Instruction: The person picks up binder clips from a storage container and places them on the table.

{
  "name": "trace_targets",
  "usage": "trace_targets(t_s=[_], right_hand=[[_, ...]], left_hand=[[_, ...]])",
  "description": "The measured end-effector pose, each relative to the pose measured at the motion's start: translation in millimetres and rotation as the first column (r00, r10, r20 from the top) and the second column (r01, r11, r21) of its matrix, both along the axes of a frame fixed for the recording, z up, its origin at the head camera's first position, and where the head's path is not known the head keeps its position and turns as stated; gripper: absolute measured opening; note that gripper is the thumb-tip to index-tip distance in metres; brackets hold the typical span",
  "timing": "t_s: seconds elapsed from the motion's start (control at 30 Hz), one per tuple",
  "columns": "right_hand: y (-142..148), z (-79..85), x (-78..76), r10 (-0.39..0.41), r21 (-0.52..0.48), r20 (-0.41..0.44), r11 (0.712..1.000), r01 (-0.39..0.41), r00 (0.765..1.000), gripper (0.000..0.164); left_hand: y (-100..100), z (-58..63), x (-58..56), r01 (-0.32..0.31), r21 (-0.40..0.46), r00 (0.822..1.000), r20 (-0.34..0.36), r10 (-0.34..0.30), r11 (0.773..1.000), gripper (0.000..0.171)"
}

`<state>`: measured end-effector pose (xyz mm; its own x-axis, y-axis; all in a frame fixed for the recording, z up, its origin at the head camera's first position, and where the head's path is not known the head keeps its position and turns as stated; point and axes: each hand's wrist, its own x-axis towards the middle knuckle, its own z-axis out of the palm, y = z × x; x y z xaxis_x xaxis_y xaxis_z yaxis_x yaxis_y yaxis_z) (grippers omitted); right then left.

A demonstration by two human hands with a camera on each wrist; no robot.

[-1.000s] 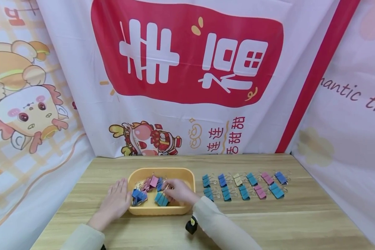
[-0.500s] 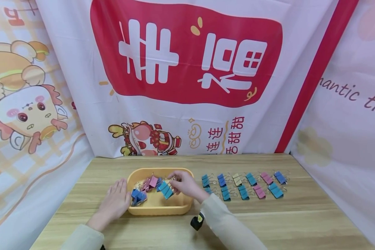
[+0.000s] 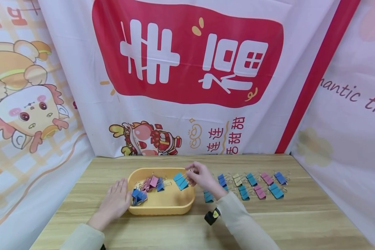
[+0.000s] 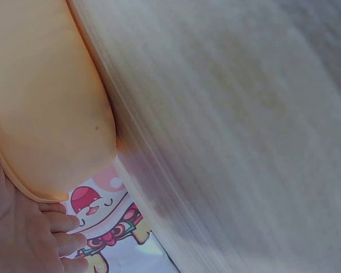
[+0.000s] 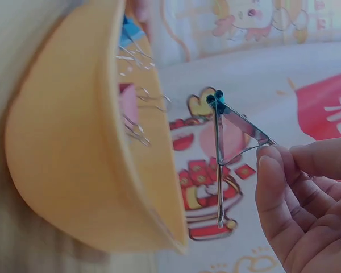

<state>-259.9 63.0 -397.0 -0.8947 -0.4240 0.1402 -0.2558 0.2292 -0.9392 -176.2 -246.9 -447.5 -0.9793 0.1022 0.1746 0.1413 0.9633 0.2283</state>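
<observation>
A teal binder clip [image 3: 181, 181] hangs from my right hand [image 3: 202, 176], above the right end of the yellow tray [image 3: 162, 210]. In the right wrist view, thumb and fingertips pinch one wire handle of the binder clip [image 5: 241, 133], while its other handle points down. My left hand [image 3: 116, 198] lies with straight fingers along the tray's left side. The left wrist view has that hand [image 4: 28, 227] against the tray wall [image 4: 57, 114]. Inside the tray, blue clips [image 3: 139, 197], a pink clip [image 3: 153, 181] and another blue clip [image 3: 160, 184] gather toward the left.
Right of the tray, binder clips stand in two rows on the wooden table [image 3: 268, 222], among them a blue clip [image 3: 280, 177], a pink clip [image 3: 260, 191] and a yellowish clip [image 3: 237, 180]. My right forearm covers part of the rows. A printed cloth [image 3: 187, 132] hangs behind.
My right hand has lifted the teal binder clip off the tray's floor and carried it right, to above the tray's right end. The left hand has stayed in place.
</observation>
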Motion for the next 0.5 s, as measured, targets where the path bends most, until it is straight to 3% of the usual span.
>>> trace_targets(t_s=[0.23,0.5], right_hand=[[24,15.9,-0.6,-0.037,-0.028,-0.015,0.999,0.037,0.999,0.018],[45,44.3,13.3,-0.069,-0.021,-0.032,0.997,0.068,0.997,0.017]], left_hand=[[1,2.4,1.0,0.002,0.003,1.000,0.009,-0.002,1.000,0.058],[1,3.3,1.2,0.004,0.002,1.000,0.007,-0.004,1.000,0.057]])
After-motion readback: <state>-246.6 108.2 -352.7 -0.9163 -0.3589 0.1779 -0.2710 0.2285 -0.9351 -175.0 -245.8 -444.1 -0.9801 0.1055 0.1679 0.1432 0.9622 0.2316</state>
